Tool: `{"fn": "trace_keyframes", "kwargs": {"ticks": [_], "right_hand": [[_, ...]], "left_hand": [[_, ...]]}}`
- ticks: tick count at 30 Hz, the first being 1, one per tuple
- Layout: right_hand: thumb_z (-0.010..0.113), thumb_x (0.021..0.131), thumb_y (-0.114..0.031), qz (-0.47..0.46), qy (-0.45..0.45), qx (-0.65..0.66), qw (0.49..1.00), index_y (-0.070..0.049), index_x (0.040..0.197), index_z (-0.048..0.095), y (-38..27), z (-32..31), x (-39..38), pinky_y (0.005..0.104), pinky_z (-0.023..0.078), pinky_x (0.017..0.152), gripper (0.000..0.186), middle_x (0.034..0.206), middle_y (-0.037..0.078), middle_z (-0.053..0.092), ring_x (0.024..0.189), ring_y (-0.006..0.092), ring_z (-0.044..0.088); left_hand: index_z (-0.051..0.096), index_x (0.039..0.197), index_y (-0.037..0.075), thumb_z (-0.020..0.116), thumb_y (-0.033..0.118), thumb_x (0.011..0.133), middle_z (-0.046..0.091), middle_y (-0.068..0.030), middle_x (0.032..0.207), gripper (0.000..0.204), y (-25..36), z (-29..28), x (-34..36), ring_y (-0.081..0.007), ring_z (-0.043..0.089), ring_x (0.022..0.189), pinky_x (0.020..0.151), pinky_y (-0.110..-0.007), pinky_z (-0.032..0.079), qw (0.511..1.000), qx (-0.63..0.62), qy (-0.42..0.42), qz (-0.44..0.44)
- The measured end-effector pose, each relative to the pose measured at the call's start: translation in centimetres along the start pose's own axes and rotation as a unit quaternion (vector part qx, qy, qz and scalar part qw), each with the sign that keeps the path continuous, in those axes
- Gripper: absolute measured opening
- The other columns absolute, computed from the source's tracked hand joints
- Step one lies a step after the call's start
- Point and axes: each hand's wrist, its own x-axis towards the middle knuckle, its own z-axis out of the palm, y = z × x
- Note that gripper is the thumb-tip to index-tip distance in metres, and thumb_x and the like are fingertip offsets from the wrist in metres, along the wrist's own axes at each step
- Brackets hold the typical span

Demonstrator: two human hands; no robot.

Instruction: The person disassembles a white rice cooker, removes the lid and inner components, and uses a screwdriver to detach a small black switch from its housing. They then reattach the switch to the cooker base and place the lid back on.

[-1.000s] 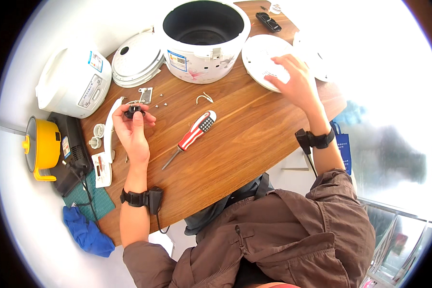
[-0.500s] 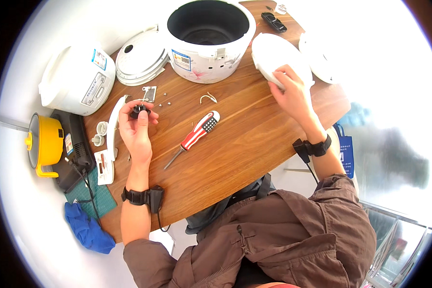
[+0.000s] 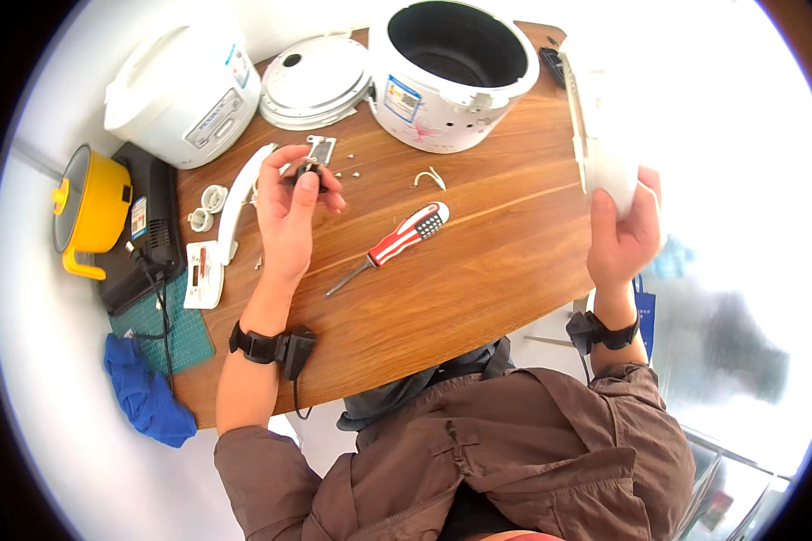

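Pinched in my left hand (image 3: pixel 287 212) is a small black part (image 3: pixel 308 173), possibly a socket; the fingers partly cover it. My right hand (image 3: pixel 629 233) grips the lower edge of a white round cover (image 3: pixel 604 135), held up on edge at the table's right side, its far part washed out by glare. Between my hands, a screwdriver (image 3: pixel 408 234) with a red, white and blue handle lies on the table, tip toward me. Beyond it rest a short white wire (image 3: pixel 429 178), a small metal plate (image 3: pixel 323 147) and several screws (image 3: pixel 353 174).
At the back stands an open rice cooker body (image 3: pixel 442 122), beside a round lid (image 3: pixel 314 79) and a closed white cooker (image 3: pixel 189 99). Along the left are a curved white handle (image 3: pixel 242 203), white rings (image 3: pixel 206 209), a yellow pot (image 3: pixel 104 212), a black case (image 3: pixel 149 239) and a blue cloth (image 3: pixel 144 388).
My right hand has lifted the white round cover off the table, moved it right and tipped it up on edge. My left hand still holds the black part. The view has shifted.
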Motion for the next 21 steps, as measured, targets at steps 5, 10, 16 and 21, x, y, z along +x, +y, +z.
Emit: {"fn": "trace_keyframes", "kwargs": {"ticks": [5,10,16,21], "right_hand": [[0.077,0.077,0.004,-0.172,-0.022,0.041,0.984,0.004,0.099,0.069,-2.9,3.0,2.3,0.0336,0.050,0.071,0.024,0.103,0.015,0.066,0.083,0.0250,0.062],[0.080,0.072,0.006,-0.270,-0.053,0.099,0.956,-0.001,0.097,0.072,-6.0,8.2,5.7,0.0266,0.048,0.058,0.027,0.099,0.009,0.067,0.074,0.0167,0.061],[0.079,0.064,0.006,-0.315,-0.061,0.088,0.943,-0.006,0.099,0.074,-7.1,13.5,7.9,0.0278,0.047,0.057,0.037,0.098,0.003,0.068,0.064,0.0138,0.056],[0.076,0.060,0.004,-0.350,-0.088,0.063,0.930,-0.009,0.100,0.074,-8.6,15.8,7.8,0.0287,0.047,0.059,0.042,0.098,0.000,0.067,0.063,0.0142,0.055]], "left_hand": [[0.054,0.130,0.001,0.067,0.001,0.095,0.066,-0.0080,0.090,0.038,3.2,1.2,-0.2,-0.0127,0.062,0.072,0.065,-0.026,0.051,0.998,-0.018,-0.047,0.032],[0.062,0.130,0.001,0.078,0.002,0.088,0.064,-0.0010,0.109,0.045,7.0,3.5,-0.4,-0.0052,0.057,0.089,0.077,-0.020,0.049,0.990,0.060,0.006,0.128],[0.057,0.122,-0.001,0.074,0.004,0.093,0.063,-0.0043,0.104,0.035,8.9,3.1,-0.4,-0.0063,0.057,0.080,0.070,-0.021,0.049,0.972,0.005,0.090,0.217],[0.058,0.115,0.000,0.081,-0.001,0.085,0.063,-0.0046,0.098,0.038,9.9,1.8,0.2,-0.0059,0.055,0.071,0.061,-0.019,0.047,0.920,0.183,0.133,0.319]]}}
